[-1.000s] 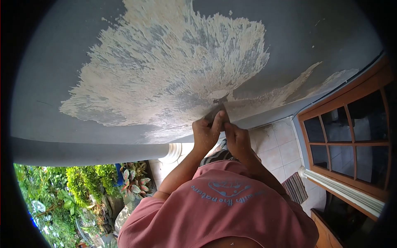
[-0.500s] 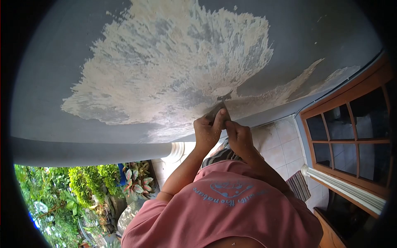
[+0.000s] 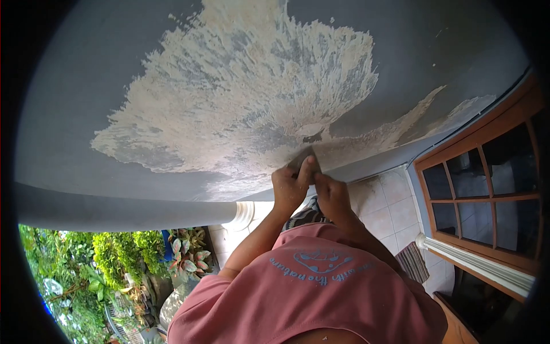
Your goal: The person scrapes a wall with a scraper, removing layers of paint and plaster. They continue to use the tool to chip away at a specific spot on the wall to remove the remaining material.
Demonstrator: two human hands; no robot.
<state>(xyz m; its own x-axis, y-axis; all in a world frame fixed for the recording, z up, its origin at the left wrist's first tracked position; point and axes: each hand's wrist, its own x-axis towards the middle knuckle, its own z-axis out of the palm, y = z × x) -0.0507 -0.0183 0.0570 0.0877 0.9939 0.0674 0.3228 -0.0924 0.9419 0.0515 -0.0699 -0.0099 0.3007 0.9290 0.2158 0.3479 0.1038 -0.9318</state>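
Observation:
My left hand [image 3: 290, 186] is closed around a flat scraper blade [image 3: 302, 159], its thumb pressed along the face. Beside it, my right hand [image 3: 334, 196] grips the lower edge of the same blade with bent fingers. Above my hands, the grey wall [image 3: 395, 51] has a large patch of scraped, whitish surface [image 3: 246, 86] with ragged edges. Just beyond the blade's tip is a small dark spot [image 3: 312, 138] under a pale chip. Whether the tip touches the wall cannot be made out.
A wooden-framed window [image 3: 481, 189] stands at the right, with a striped mat [image 3: 412, 262] on the tiled floor [image 3: 378, 203] below. A grey column [image 3: 132, 213] with a white base is at left, beside green plants [image 3: 120, 258].
Both hands and the scraper have drawn down slightly, away from the dark spot on the wall. More of that dark spot now shows. The view has shifted a little.

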